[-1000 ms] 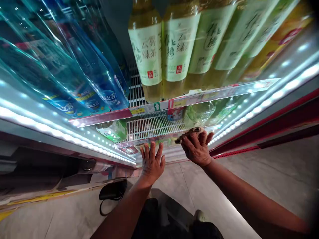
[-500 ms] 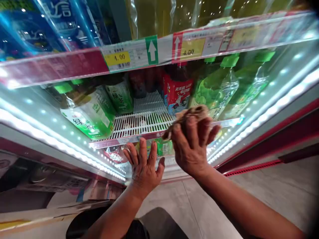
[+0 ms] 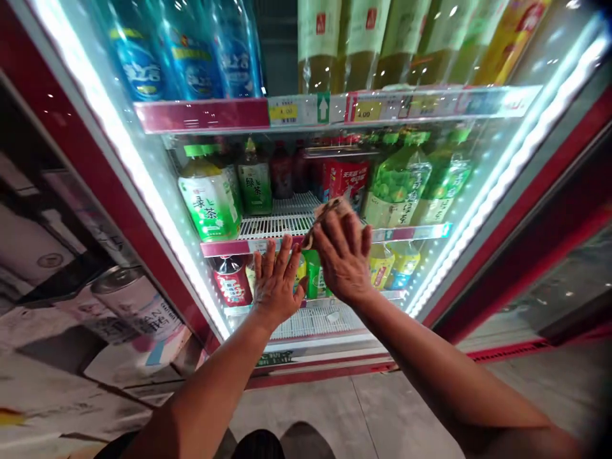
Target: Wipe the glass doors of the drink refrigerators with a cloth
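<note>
My left hand (image 3: 276,284) is open, its fingers stretched out near the front edge of the middle shelf (image 3: 224,248); I cannot tell whether it touches. Just right of it, my right hand (image 3: 345,261) grips a crumpled brownish cloth (image 3: 329,209), which is bunched in front of and over the fingers. Behind the cloth stands a red drink pack (image 3: 345,178) on that shelf. Green tea bottles (image 3: 210,204) are to the left, and large green-capped bottles (image 3: 398,182) are to the right. Part of the shelf edge is hidden by both hands.
Blue bottles (image 3: 186,64) and tall pale bottles (image 3: 361,44) fill the shelf above, over a price strip (image 3: 201,116). Bright light strips (image 3: 157,210) line both sides of the cooler. Boxes (image 3: 138,312) stand at the left, above a grey tiled floor (image 3: 325,401).
The view has drawn back and tilted, so more of the cooler shows. Both hands appear slightly higher in the picture, and the right hand, still gripping the cloth, appears farther left.
</note>
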{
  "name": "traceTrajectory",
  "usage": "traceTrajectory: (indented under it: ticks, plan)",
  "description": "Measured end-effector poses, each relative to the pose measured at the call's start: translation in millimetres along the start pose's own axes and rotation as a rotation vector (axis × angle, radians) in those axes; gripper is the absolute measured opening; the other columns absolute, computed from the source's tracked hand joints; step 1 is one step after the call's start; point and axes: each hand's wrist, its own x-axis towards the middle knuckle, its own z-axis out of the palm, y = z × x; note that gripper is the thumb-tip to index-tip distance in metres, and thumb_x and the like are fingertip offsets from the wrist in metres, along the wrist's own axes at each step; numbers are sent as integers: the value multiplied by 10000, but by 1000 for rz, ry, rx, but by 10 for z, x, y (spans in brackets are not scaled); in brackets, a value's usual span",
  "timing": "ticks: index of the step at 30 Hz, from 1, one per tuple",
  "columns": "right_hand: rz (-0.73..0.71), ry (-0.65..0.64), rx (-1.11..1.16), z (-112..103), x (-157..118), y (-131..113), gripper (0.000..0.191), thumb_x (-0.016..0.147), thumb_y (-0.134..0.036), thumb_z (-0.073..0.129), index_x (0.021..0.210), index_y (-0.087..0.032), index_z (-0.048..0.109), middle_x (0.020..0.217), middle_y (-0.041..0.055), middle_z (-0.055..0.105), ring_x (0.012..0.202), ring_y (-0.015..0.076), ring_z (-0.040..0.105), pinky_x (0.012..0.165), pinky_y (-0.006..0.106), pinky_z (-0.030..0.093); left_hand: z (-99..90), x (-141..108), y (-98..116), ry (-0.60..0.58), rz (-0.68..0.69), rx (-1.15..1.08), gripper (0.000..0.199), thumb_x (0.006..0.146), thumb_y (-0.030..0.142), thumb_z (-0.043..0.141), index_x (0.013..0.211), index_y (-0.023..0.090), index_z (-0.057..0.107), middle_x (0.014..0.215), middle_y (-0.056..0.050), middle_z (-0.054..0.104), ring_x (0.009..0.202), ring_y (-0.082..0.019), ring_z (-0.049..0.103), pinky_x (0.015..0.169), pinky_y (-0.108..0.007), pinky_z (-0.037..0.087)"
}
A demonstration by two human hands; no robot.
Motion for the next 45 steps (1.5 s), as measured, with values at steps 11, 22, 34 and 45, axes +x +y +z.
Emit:
traceTrajectory:
  ticks: [11, 22, 34, 45]
  plan:
    - [76, -9, 14, 206, 544, -405, 667, 1009, -290, 502, 1636, -297, 273, 1718, 15, 217, 1612, 266, -36, 1294, 605, -12, -545, -235, -534, -215, -70, 58, 899, 864, 286, 674, 1641, 275, 222, 1719, -48, 165, 1601, -345, 28, 1241, -699, -83]
    - [25, -55, -14, 234, 894, -616, 612, 1048, -341, 421, 1636, -324, 252, 1721, 15, 219, 1613, 250, -39, 1278, 624, 84, -884, -339, -1099, -122, -113, 50, 843, 864, 201, 650, 1620, 289, 289, 1727, -36, 154, 1604, -304, 22, 1289, -614, 86]
    - [21, -125, -92, 332, 1229, -1088, 548, 1057, -411, 372, 1595, -306, 364, 1709, 22, 272, 1613, 231, -25, 1280, 586, 34, -1153, -303, -1476, -163, -54, 17, 861, 840, 337, 720, 1608, 264, 335, 1737, -50, 38, 1596, -351, 10, 1290, -580, 164]
    - [-288, -145, -9, 334, 1154, -1299, 515, 1051, -319, 423, 1566, -314, 416, 1648, -2, 406, 1611, 189, 42, 1296, 518, -73, -1067, -403, -1559, -126, -20, 25, 811, 839, 146, 615, 1599, 247, 351, 1733, -44, 93, 1603, -302, 42, 1302, -554, 163]
